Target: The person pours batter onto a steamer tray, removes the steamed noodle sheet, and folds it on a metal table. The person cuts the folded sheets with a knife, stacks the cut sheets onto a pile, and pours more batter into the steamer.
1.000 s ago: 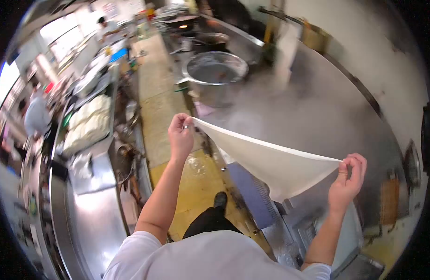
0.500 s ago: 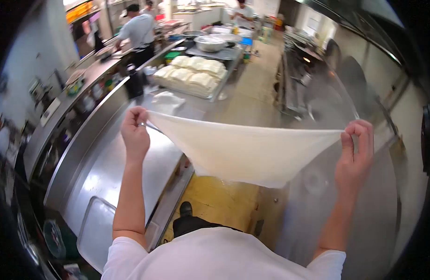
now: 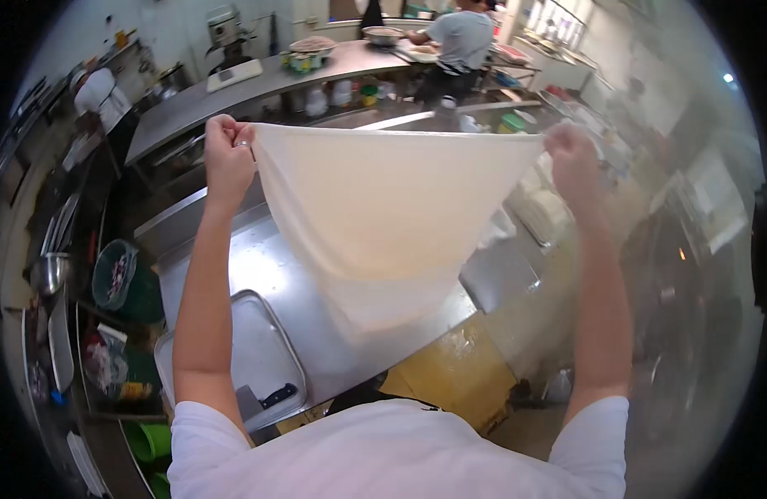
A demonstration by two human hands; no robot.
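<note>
A wide, pale rice noodle sheet [image 3: 383, 208] hangs in front of me, thin and slightly see-through, its top edge stretched taut. My left hand [image 3: 229, 158], with a ring on one finger, pinches the upper left corner. At the upper right corner my right hand [image 3: 573, 166] is closed on the sheet, a little blurred by motion. The lower part droops to a narrow end above the steel table [image 3: 250, 258]. A metal tray [image 3: 271, 337] lies on that table, with a black-handled knife [image 3: 279, 395] in it. Beyond the right corner, folded white sheets [image 3: 543, 212] are partly hidden.
A co-worker [image 3: 462, 41] stands at the long counter [image 3: 175, 108] behind. Another person [image 3: 105, 100] is at far left. A green bin [image 3: 121, 279] stands left of the table. Yellow floor [image 3: 450, 366] shows below; steam hazes the right side.
My view has swung left, from the steamy right side to over the steel table. Both hands carry the sheet along, raised higher and somewhat closer together; it now hangs longer.
</note>
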